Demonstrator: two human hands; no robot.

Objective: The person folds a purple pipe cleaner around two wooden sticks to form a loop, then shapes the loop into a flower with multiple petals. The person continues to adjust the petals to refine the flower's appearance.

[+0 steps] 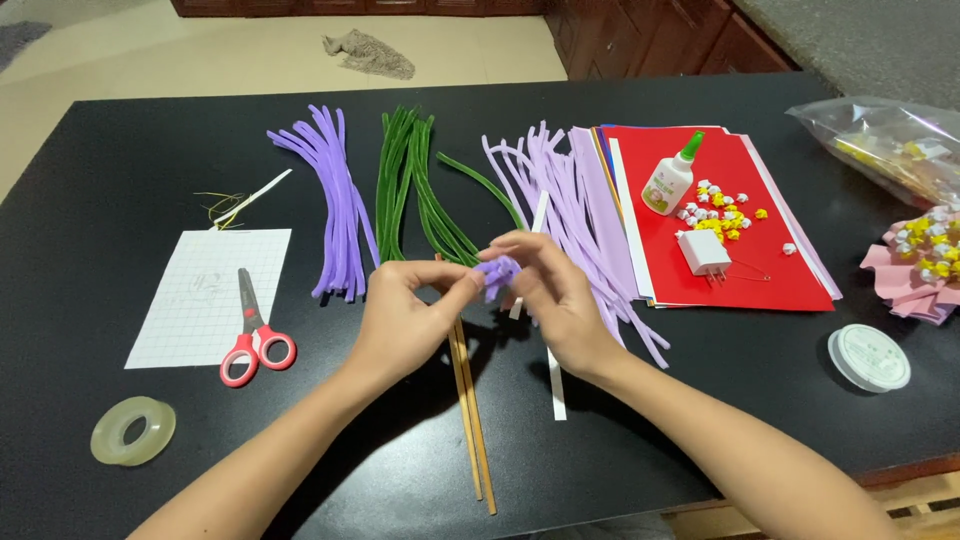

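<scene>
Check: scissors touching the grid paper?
Touching. The head view shows the scissors lying across the grid paper's right edge, blades on the sheet, red handles partly off it on the table.

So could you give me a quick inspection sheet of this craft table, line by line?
Surface: black table, matte, crowded towards the back.
Job's things: small curled purple pipe cleaner piece, pinched between both hands above thin wooden sticks.
Clutter: purple pipe cleaners, green pipe cleaners, lilac pipe cleaners, red paper sheets, glue bottle, red-handled scissors, grid paper, tape roll, clear thread spool, white plug adapter.
Hands: left hand and right hand both grip the piece.
Cables: nothing seen.
Surroundings: pale floor, wooden cabinets.
</scene>
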